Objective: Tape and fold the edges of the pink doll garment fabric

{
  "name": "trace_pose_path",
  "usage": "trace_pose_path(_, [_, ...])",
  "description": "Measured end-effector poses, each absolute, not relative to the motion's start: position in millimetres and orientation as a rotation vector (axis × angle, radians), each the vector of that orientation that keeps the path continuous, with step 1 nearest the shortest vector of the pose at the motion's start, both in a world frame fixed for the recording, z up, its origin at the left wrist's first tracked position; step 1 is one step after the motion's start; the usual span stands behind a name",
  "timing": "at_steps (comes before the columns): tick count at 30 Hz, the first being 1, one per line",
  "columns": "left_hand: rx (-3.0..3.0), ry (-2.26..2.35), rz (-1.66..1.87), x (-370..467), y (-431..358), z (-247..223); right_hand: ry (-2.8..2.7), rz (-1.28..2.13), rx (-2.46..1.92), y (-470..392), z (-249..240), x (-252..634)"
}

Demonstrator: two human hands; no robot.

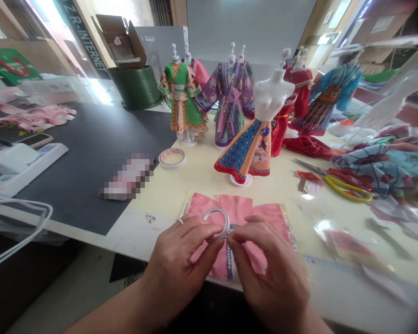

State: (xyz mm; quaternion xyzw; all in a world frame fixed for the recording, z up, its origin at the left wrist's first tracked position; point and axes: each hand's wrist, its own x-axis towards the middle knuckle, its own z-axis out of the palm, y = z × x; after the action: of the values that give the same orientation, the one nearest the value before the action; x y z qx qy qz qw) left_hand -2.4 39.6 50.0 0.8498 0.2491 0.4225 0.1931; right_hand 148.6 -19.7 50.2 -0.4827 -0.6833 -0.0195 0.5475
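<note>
A narrow roll of white tape (225,218) is pinched in my left hand (186,253), which wears a ring. The fingertips of my right hand (270,257) are pressed together right beside the roll, at what looks like the tape's loose end; the fingers hide most of it. Under both hands lies a small pink garment (235,202), spread flat, with a grey trim strip with pearl-like beads (229,262) down its middle. Behind it a white doll mannequin (273,93) stands upright in a blue, orange and red skirt (245,150).
Several dressed doll mannequins (181,97) stand at the back. A wider tape roll (172,158) and a blurred-out phone-like object (127,178) lie left. Yellow-handled scissors (346,188) and fabric pieces (372,164) lie right. A power strip (28,169) with white cables sits far left.
</note>
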Motion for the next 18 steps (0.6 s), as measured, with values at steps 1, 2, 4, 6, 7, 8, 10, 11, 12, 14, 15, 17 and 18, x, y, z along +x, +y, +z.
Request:
trace_pose_path(1, [2.394,0.696,1.212,-2,39,49,-1.627,-0.050,-1.145,-20,50,150])
trace_pose_path(2, [2.404,0.687,1.234,-2,39,48,-1.641,-0.041,-1.147,-21,51,151])
trace_pose_path(4, [2.421,0.655,1.227,-2,38,47,-1.672,-0.012,-1.157,-22,52,153])
trace_pose_path(6, [2.431,0.637,1.173,-2,37,47,-1.703,-0.002,-1.172,-23,54,156])
trace_pose_path(7, [2.436,0.633,1.148,-3,36,47,-1.717,0.000,-1.181,-24,55,157])
trace_pose_path(8, [2.444,0.631,1.132,-3,35,47,-1.731,0.005,-1.193,-25,56,159])
trace_pose_path(10, [2.466,0.629,1.132,-3,34,47,-1.751,0.025,-1.208,-26,57,161])
trace_pose_path(11, [2.474,0.626,1.137,-3,33,47,-1.755,0.034,-1.209,-27,57,162])
trace_pose_path(12, [2.477,0.625,1.143,-2,32,47,-1.755,0.038,-1.203,-28,57,162])
trace_pose_path(14, [2.471,0.622,1.156,-1,31,47,-1.752,0.028,-1.187,-29,57,162])
trace_pose_path(15, [2.466,0.618,1.168,0,30,47,-1.754,0.021,-1.185,-29,56,162])
trace_pose_path(17, [2.456,0.609,1.190,0,29,48,-1.765,0.021,-1.203,-30,56,161])
trace_pose_path(18, [2.451,0.608,1.197,0,29,49,-1.761,0.024,-1.213,-30,56,161])
